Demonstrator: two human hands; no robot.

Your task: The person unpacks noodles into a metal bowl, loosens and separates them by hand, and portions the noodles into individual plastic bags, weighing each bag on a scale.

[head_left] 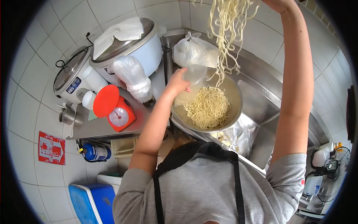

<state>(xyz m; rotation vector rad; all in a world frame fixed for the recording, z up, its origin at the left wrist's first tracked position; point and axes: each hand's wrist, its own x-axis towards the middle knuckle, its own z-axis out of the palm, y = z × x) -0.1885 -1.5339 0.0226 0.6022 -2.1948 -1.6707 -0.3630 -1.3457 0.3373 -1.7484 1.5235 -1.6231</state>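
My left hand is closed on a translucent plastic bag at the left rim of a large metal bowl. Part of the bag hangs inside the bowl. A heap of pale yellow noodles lies in the bowl. My right hand is raised high at the top edge, with its fingertips cut off by the frame. Long noodle strands hang from it, their lower ends above the bowl's back rim.
Beneath the bowl is a steel sink with a plastic bag inside. A knotted white bag stands behind. To the left are a red scale, a plastic-wrapped bottle, stacked cups and two large cookers.
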